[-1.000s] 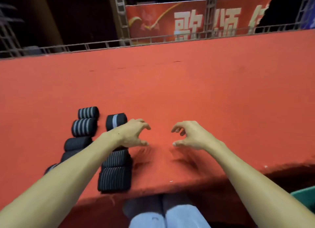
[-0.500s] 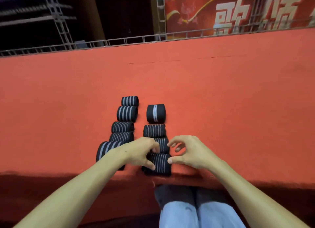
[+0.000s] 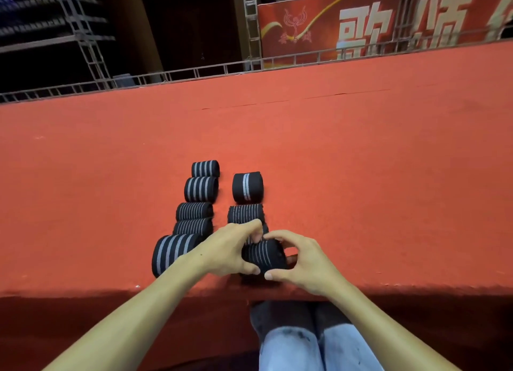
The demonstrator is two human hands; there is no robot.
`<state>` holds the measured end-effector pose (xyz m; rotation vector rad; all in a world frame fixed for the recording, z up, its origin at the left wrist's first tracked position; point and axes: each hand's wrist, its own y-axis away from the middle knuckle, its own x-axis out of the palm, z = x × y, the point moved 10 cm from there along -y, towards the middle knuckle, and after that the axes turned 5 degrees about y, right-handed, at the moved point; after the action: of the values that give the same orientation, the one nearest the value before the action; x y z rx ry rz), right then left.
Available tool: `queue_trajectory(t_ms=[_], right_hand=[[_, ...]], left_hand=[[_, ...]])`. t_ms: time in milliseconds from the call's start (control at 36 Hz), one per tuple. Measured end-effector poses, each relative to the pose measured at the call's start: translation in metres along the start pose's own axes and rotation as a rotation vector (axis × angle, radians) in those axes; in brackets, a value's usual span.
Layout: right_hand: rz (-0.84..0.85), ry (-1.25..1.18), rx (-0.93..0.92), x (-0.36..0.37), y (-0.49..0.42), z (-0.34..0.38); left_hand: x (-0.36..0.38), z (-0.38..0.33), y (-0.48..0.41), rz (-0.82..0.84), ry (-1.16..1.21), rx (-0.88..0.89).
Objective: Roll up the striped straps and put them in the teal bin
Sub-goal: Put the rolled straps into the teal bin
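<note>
The person sits at a big table covered in red felt (image 3: pixel 361 162). Both hands are on one black rolled-up strap with thin grey stripes (image 3: pixel 263 255), right by the near edge of the table. The left hand (image 3: pixel 230 248) curls round its left side, with the thumb low and the fingers bent over the top. The right hand (image 3: pixel 302 259) curls round its right side, with the thumb and first finger pinching the roll. I can't tell if the roll is lifted or sitting on the felt.

Behind it is a short line of black striped rolls (image 3: pixel 244 213). The far black roll with one wide grey band (image 3: pixel 247 187) sits a bit apart. Just to the left is a second line of five striped rolls (image 3: pixel 194 211). The big near roll with wide grey stripes (image 3: pixel 172 252) is partly hidden by the left arm.

Knees in light blue jeans (image 3: pixel 305 348) poke out under the table. Far behind hangs a red banner with pale letters (image 3: pixel 388 23).
</note>
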<state>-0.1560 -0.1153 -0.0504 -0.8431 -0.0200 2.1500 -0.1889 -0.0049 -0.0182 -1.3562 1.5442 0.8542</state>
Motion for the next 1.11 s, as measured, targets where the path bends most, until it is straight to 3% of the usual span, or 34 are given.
queue_trajectory(t_ms=[111,444,611,667,833,944,1111], right_hand=[[-0.103,-0.074,-0.042,-0.026,0.003,0.002],[-0.129,-0.038,0.038,-0.081,0.023,-0.041],[-0.18,-0.094,0.087,-0.087,0.029,-0.06],[-0.194,-0.112,0.093,-0.085,0.03,-0.063],[-0.221,-0.148,0.099,-0.082,0.028,-0.063],[-0.226,-0.159,0.101,-0.082,0.028,-0.062],[-0.251,-0.183,0.124,-0.082,0.03,-0.062]], left_hand=[[-0.004,-0.018,-0.011,-0.087,0.113,0.004],[0.03,-0.058,-0.062,-0.014,0.264,0.091],[0.007,-0.058,-0.071,-0.011,0.037,0.197],[-0.003,-0.039,-0.071,0.022,-0.062,0.14],[0.014,0.026,-0.055,0.327,-0.271,-0.152],[0.024,0.031,-0.05,0.356,-0.382,-0.158],[0.032,0.029,-0.052,0.371,-0.347,-0.134]])
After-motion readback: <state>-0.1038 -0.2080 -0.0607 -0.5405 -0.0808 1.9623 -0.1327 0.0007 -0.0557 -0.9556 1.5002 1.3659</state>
